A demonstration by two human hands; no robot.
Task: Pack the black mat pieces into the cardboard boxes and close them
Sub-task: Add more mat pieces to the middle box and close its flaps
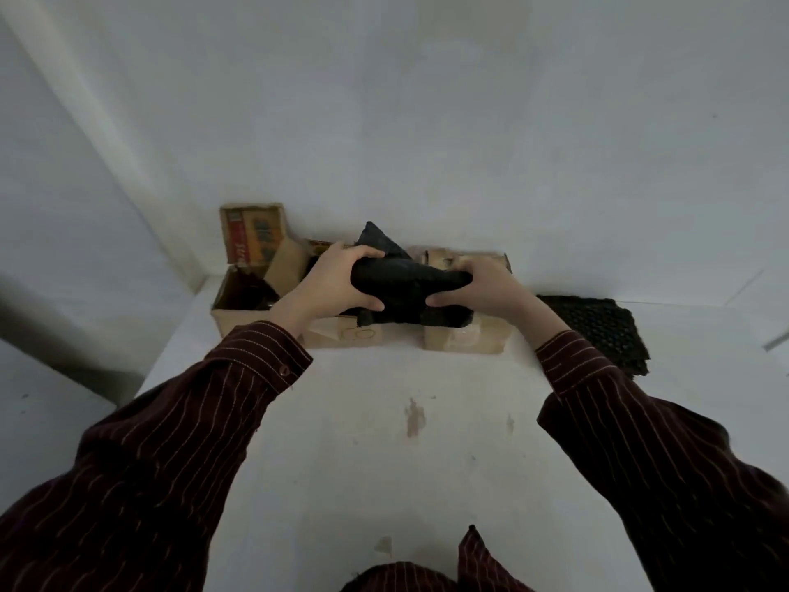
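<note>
Both arms out fwd, striped sleeves. Left hand [331, 284] & right hand [482, 290] curled, gripping rolled black mat piece [401, 284] btwn them.

White worktop [341, 472] meeting a plain white wall [427, 121] at its far edge, brownish stain [415, 417] near the worktop's middle, smaller mark [509, 423] just right of it, faint smudge [384, 544] by the near edge

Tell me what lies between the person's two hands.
A bunched black mat piece, gripped by the left hand and right hand, in the head view.
</note>
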